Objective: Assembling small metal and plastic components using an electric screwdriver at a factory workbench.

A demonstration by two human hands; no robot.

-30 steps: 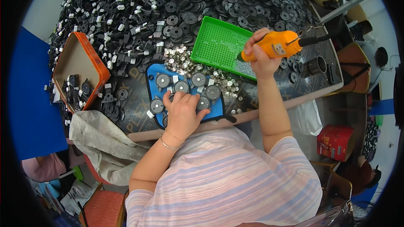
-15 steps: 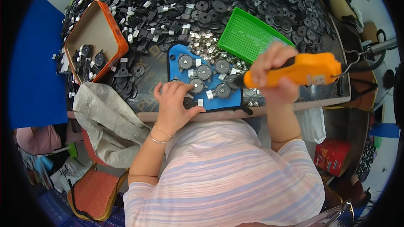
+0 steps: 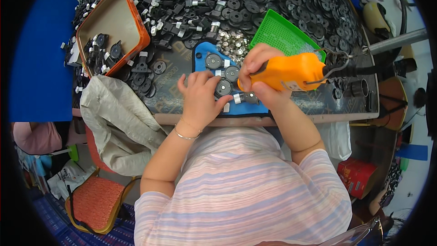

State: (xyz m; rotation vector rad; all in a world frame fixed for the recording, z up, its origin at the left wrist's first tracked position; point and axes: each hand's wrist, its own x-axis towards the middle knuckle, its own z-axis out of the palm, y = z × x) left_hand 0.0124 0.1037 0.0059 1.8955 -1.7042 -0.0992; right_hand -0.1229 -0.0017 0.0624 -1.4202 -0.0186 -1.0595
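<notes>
My right hand (image 3: 266, 70) is wrapped round an orange electric screwdriver (image 3: 291, 73), held almost level over the blue mat (image 3: 248, 108). The tool's tip is hidden behind my fingers. Spread and slightly bent, the fingers of my left hand (image 3: 200, 95) rest at the mat's left side. Its index finger and thumb lie beside a round black wheel assembly (image 3: 223, 87) with a metal centre. Two similar wheels (image 3: 213, 61) sit farther back, with white tabs beside them. A smaller black piece with a white tab (image 3: 251, 97) lies near the right hand.
Small silver metal parts (image 3: 234, 43) are heaped behind the mat, next to a green perforated tray (image 3: 284, 34). Black discs and white-tipped pieces (image 3: 182, 7) pile up across the back. An orange-rimmed box (image 3: 132, 32) stands left, near a draped grey cloth (image 3: 118, 123). A coiled hose (image 3: 396, 41) reaches in from the right.
The screwdriver and my right hand have moved left and closer to my left hand. My left hand has shifted slightly right and away from me. The whole view has shifted a little.
</notes>
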